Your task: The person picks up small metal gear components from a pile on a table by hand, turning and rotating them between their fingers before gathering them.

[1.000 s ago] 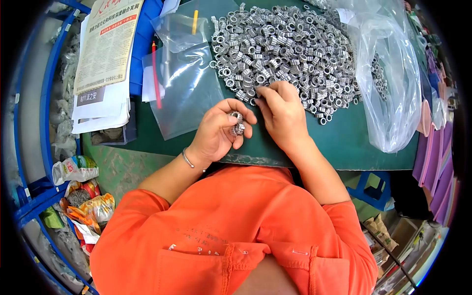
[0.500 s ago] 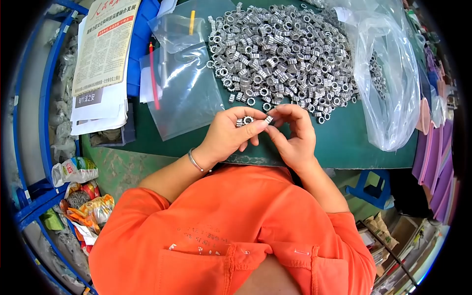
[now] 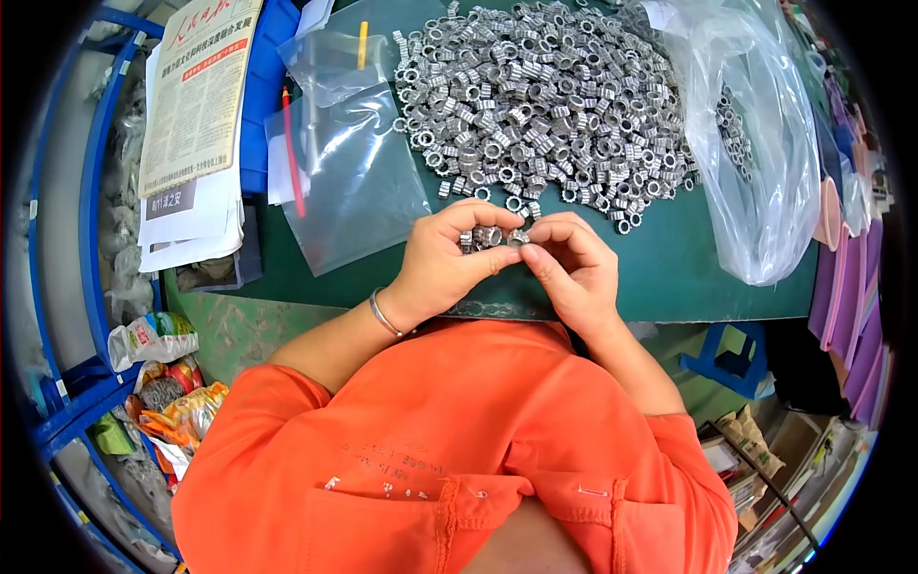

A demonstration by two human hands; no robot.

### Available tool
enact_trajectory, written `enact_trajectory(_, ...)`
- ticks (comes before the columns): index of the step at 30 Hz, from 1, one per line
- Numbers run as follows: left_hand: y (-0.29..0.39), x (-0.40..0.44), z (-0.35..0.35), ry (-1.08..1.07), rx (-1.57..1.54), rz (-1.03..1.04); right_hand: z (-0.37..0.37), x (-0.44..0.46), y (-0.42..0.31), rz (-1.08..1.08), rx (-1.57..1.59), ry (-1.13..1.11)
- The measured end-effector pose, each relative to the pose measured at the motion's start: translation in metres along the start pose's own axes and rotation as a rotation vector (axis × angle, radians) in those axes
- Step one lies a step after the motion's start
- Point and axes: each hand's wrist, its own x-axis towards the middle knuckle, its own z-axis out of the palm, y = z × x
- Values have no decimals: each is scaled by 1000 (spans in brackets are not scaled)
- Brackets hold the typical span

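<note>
Several small metal rings are held in the curled fingers of my left hand. Between the fingertips of both hands sits one more ring, pinched by my right hand and touched by the left thumb and finger. Just beyond my fingers, a large pile of toothed metal rings spreads over the green table. A few rings lie loose at the pile's near edge, close to my fingertips.
Clear plastic bags lie left of the pile, with a red pen and a yellow stick. Newspaper rests by a blue bin. A large plastic bag lies right; a blue stool stands below.
My right hand has come back from the pile's edge to meet my left hand, with a ring at its fingertips. The ring has turned slightly between the fingers since half a second ago.
</note>
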Motion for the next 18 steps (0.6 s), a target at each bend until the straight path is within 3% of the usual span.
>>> enact_trajectory(5,5,-3,0,-23,-168,-135,-3,5,-6,-208,-268,-15)
enact_trajectory(8,-1,-4,0,-29,-122,-45,-3,5,-7,-246,-285,-4)
enact_trajectory(12,6,-5,-1,-21,-230,-110,-10,4,-7,-267,-389,20)
enact_trajectory(14,2,-6,-8,-65,-716,-345,-17,7,-3,-263,-504,108)
enact_trajectory(18,-2,-3,-14,-96,-1075,-365,-20,14,1,-312,-672,128)
